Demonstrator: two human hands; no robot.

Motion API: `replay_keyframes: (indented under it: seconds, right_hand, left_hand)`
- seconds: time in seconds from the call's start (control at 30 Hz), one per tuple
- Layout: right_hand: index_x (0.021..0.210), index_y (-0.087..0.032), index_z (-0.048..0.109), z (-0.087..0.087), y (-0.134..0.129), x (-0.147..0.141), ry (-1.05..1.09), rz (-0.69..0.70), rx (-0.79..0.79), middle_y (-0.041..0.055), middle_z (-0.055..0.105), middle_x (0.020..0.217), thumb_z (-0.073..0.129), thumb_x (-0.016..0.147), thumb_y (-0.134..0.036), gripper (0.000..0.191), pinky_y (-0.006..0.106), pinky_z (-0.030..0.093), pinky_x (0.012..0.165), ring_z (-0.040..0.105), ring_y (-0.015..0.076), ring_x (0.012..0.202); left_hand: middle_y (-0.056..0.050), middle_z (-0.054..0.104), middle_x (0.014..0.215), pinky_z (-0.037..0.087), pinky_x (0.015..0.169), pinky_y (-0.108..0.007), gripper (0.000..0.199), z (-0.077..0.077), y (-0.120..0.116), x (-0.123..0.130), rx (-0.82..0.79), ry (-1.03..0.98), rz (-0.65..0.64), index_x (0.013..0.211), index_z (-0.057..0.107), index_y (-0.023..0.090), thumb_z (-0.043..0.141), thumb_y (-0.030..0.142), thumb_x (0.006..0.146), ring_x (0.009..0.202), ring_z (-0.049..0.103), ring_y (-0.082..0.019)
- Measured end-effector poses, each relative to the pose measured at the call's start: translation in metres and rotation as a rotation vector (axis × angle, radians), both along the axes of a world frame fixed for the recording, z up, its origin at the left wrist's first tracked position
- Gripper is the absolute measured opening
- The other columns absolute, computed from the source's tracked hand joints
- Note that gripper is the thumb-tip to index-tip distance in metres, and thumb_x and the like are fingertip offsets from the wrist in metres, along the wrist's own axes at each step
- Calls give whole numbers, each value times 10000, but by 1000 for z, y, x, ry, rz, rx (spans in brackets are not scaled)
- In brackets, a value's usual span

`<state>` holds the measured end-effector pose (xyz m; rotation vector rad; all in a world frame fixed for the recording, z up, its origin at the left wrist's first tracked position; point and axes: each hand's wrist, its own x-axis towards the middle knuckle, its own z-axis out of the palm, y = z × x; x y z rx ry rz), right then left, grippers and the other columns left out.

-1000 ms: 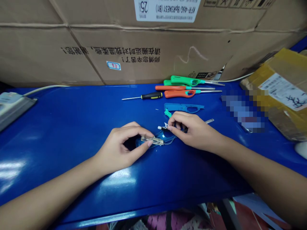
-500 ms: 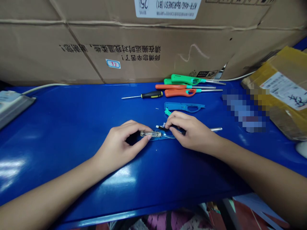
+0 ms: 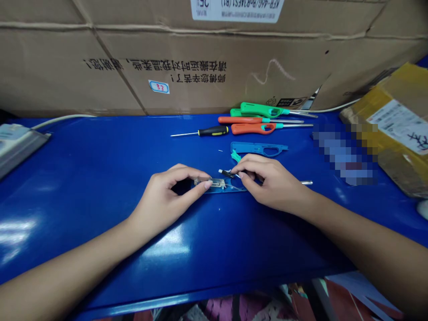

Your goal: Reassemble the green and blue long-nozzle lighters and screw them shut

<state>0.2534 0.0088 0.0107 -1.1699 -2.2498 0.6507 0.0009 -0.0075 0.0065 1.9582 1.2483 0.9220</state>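
Between the thumb and fingers of my left hand (image 3: 174, 189) is a clear plastic fuel tank (image 3: 216, 183), lying over a blue lighter shell half (image 3: 230, 188). My right hand (image 3: 267, 178) pinches a small black igniter (image 3: 228, 173) with a white end and thin wires, just above the shell. A silver metal tube end (image 3: 306, 182) pokes out beyond my right hand. Next to my right fingertips lies a turquoise trigger piece (image 3: 236, 156). The other blue shell half (image 3: 259, 148) rests farther back on the table. My right fingers hide part of the shell and wires.
Behind lie green lighters (image 3: 262, 109), orange lighters (image 3: 256, 129) and a black-and-yellow screwdriver (image 3: 213, 131). A large cardboard box (image 3: 120, 89) backs the blue table (image 3: 100, 156). A taped parcel (image 3: 389, 111) and a blurred packet (image 3: 344, 156) are at right, a grey-white device (image 3: 20, 142) at left.
The tank sits slightly higher and flatter over the shell under my left fingers. My right hand has shifted a little right, and the igniter is tilted more. The view has moved slightly.
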Motion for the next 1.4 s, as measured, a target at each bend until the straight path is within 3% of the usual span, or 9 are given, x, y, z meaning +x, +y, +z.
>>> replay_keyframes:
  seconds: [0.13,0.43,0.6,0.8,1.03,1.23,1.4]
  right_hand:
    - [1061,-200,699,2,-3,-3,-25,12,-36,72,660,1056,572,952,-234,171,346,502,865,648,194,951]
    - [1013,-196,627,6,-6,-8,-23,-28,2,47,601,1009,647,902,-260,129,313,468,766,579,164,849]
    - [1013,-191,664,5,-8,-13,59,100,30,53,590,1014,630,917,-199,102,303,479,857,586,164,934]
    - [1027,-182,706,1,-5,-11,31,209,42,72,612,1039,672,919,-261,138,326,473,908,586,185,995]
    - [931,-183,668,3,2,-6,91,229,-19,42,644,946,648,939,-212,36,307,483,853,599,163,931]
    - [1020,-187,670,14,4,5,37,310,-138,37,645,1037,607,916,-103,149,302,487,893,608,149,981]
    - [968,-188,659,12,5,6,41,263,-162,17,624,962,604,934,-146,77,267,479,771,568,124,850]
  left_hand:
    - [-25,780,969,557,858,-322,178,0,1,1,-8,-22,6,972,792,244,752,388,877,875,704,-185]
    - [-8,784,903,548,833,-311,153,3,0,4,-39,-55,15,914,809,251,757,389,872,826,697,-177]
    - [17,786,880,544,836,-302,120,2,0,4,-30,-59,2,901,811,273,756,377,877,810,689,-164]
    - [29,785,871,527,819,-262,106,2,-1,5,-63,-77,27,884,818,277,763,367,869,821,687,-146]
    - [24,760,779,510,721,-233,175,4,-1,7,-112,-107,103,756,804,249,762,387,856,741,671,-128]
    - [22,756,802,505,728,-237,186,3,0,5,-106,-86,74,779,800,249,749,403,869,753,673,-124]
    - [20,753,823,503,727,-244,149,3,0,3,-72,-63,28,827,804,245,753,377,873,758,671,-122]
